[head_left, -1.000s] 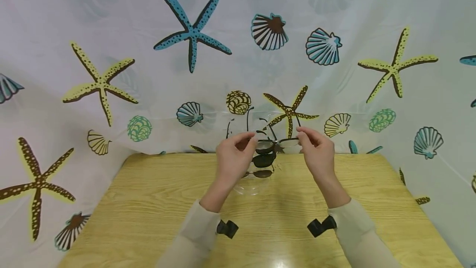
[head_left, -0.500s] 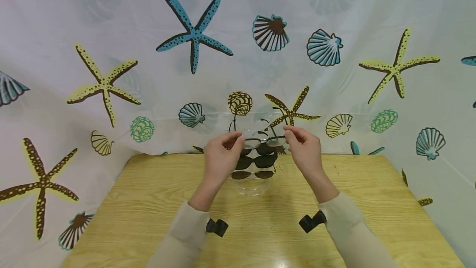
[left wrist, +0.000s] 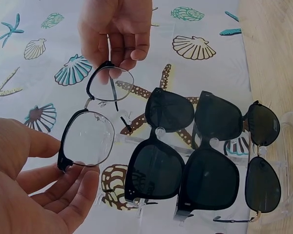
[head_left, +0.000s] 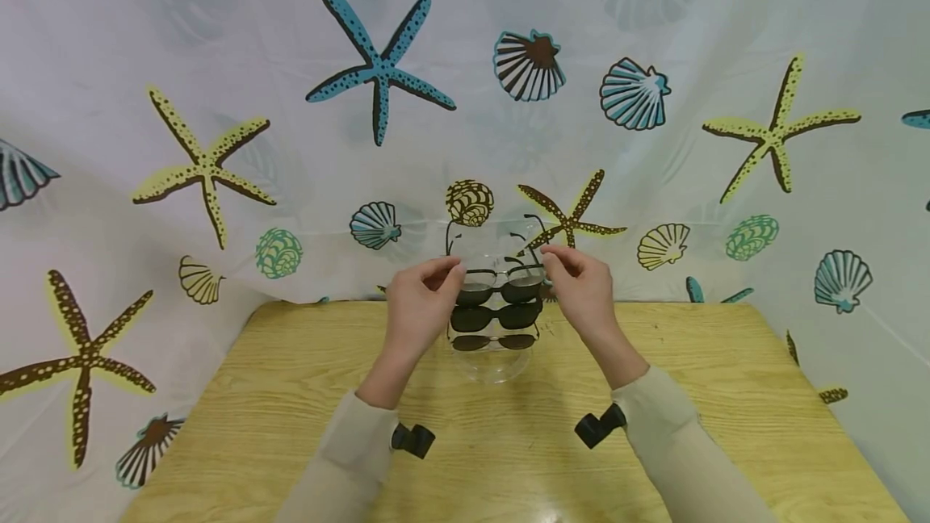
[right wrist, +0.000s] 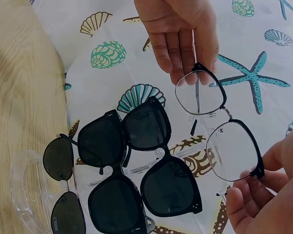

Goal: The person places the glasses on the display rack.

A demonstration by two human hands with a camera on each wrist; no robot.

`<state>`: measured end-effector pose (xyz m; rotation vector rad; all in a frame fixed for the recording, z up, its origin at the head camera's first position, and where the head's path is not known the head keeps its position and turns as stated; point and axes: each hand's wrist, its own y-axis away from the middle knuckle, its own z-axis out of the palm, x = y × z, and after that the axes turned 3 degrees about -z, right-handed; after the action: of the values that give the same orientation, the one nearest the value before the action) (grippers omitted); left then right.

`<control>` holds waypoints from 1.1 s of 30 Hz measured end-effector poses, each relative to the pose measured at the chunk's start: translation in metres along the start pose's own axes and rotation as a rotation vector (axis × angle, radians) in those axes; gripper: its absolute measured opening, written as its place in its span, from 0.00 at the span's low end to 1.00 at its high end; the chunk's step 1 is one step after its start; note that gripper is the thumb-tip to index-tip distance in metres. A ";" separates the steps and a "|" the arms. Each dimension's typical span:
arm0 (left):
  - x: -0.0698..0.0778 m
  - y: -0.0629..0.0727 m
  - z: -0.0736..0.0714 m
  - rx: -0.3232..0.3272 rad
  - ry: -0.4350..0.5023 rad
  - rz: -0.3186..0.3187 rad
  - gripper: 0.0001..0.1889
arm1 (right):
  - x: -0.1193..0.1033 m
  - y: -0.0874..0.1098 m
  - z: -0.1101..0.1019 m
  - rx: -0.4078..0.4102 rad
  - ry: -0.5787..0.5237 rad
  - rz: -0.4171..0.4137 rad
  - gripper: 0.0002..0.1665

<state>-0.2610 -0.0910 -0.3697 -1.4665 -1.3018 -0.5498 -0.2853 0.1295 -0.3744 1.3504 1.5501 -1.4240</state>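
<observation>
Both hands hold a pair of eyeglasses [left wrist: 88, 141] with clear lenses and dark upper rims, one hand at each end of the frame. The left hand [head_left: 420, 305] pinches the left hinge corner, and the right hand [head_left: 585, 289] pinches the right one. The temples are unfolded and point away towards the curtain. Below the glasses, a clear stand [head_left: 494, 378] carries black sunglasses [right wrist: 171, 187], a second black pair [right wrist: 115, 204] and thin-rimmed sunglasses [right wrist: 58, 158] lowest. The eyeglasses are at the stand's top; whether they touch it I cannot tell.
The stand is on a wooden table [head_left: 327, 394], near its back edge. A white curtain [head_left: 465, 135] printed with starfish and shells hangs behind and along both sides. Small black cameras are strapped at each wrist.
Both hands have moved left, carrying the eyeglasses from the right of the stand to its middle, above the sunglasses. The glasses now lie more level. The sunglasses have stayed put.
</observation>
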 end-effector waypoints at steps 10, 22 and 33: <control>-0.003 -0.007 -0.002 0.008 -0.041 -0.011 0.14 | -0.001 -0.004 0.002 -0.026 -0.004 -0.004 0.19; -0.005 -0.015 -0.001 -0.009 -0.052 -0.031 0.15 | -0.001 -0.012 0.004 -0.040 -0.036 0.018 0.20; -0.003 -0.018 0.002 -0.001 -0.060 -0.032 0.15 | 0.001 -0.017 0.005 -0.039 -0.026 0.033 0.21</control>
<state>-0.2790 -0.0930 -0.3662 -1.4751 -1.3747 -0.5311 -0.3027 0.1268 -0.3713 1.3239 1.5240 -1.3793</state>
